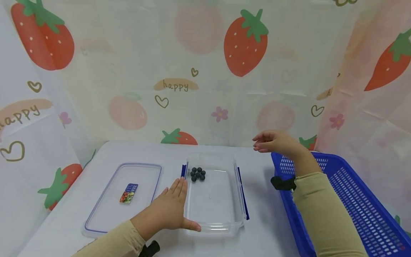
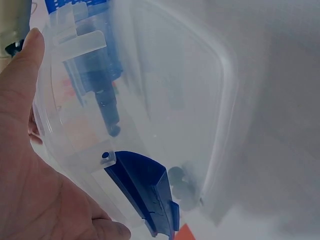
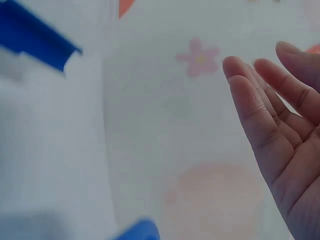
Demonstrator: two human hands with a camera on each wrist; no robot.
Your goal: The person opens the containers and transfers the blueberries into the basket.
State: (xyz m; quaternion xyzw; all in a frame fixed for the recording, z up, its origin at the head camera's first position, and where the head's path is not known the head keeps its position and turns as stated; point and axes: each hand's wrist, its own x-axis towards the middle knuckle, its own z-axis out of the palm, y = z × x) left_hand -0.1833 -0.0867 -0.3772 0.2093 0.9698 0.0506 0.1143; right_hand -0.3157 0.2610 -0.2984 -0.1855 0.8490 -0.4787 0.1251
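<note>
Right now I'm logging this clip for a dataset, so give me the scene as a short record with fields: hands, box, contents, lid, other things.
left hand: left hand lies flat against the near left side of the box, fingers straight
right hand: right hand in the air, open, holds nothing
box: clear box with blue clips, uncovered, on the table
contents: dark balls clustered in the far left corner
lid: lid flat to the left of the box, small sticker on it
other: blue basket at the right

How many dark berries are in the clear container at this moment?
7, as far as the head view shows: the dark berries sit in one tight cluster in the clear container's far left corner, touching each other. Any beneath would be hidden.
</note>
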